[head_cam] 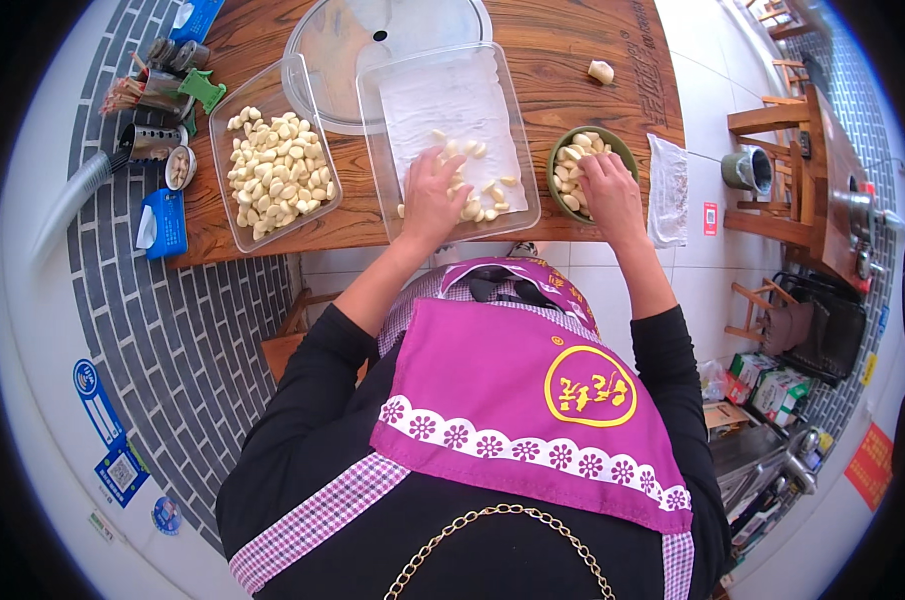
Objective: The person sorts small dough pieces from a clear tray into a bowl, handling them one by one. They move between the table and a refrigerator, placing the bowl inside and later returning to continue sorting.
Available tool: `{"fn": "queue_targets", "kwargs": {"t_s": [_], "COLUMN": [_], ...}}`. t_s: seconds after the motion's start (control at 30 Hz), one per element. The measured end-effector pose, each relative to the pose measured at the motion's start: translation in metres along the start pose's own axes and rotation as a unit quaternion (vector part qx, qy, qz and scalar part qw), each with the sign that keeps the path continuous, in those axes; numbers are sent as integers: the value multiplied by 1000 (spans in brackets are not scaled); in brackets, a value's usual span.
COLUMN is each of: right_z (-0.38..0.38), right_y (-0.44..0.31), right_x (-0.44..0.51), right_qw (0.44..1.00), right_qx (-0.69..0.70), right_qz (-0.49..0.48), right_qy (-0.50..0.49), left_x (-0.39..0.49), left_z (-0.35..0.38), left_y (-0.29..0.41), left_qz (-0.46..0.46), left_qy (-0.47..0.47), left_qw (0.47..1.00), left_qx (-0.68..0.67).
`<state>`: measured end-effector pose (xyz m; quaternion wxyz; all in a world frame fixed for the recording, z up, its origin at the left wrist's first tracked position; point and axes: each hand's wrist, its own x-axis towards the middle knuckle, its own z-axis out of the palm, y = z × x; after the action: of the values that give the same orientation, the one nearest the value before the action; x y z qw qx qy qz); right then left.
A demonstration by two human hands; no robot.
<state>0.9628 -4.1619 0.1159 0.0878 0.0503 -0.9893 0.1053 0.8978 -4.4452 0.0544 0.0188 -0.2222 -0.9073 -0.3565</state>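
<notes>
My left hand (435,196) is spread over loose peeled garlic cloves (480,150) in a clear plastic container (529,176). White paper (445,97) lines that container beneath the cloves. Over to the right, my right hand (614,195) dips its fingertips among more cloves (570,161) in a green bowl (630,156); whether they pinch one is hidden. A second clear container (218,161) on the left holds a large heap of peeled cloves (280,169).
A round transparent lid (332,45) lies behind the containers on the wooden table (557,37). One pale piece (601,72) sits at the back right. A white cloth (668,191) hangs at the right edge. Tissue packs, including a blue one (169,217), and utensil holders (160,90) line the left side.
</notes>
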Motion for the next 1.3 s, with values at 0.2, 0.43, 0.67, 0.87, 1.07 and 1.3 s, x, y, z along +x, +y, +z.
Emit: {"fn": "queue_targets", "kwargs": {"t_s": [0.2,0.43,0.67,0.87,1.07,1.3], "right_z": [-25,-32,-25,-25,-25,5], "right_y": [-38,-89,-101,-81,24,51], "right_x": [-5,-4,-17,-33,-59,-54], "right_qw": [947,928,956,898,631,949], "right_qx": [282,339,249,373,657,152], "right_qz": [111,48,19,218,390,262], "right_qy": [104,146,155,86,135,89], "left_x": [11,18,13,7,10,9], "left_z": [-30,-39,-45,-37,-28,-7], "left_y": [55,96,92,89,51,38], "left_qz": [-59,-93,113,80,50,-62], "left_qy": [5,-43,11,71,-11,7], "left_qw": [974,939,982,985,990,985], "left_qx": [-217,-328,-152,-133,-129,-158]}}
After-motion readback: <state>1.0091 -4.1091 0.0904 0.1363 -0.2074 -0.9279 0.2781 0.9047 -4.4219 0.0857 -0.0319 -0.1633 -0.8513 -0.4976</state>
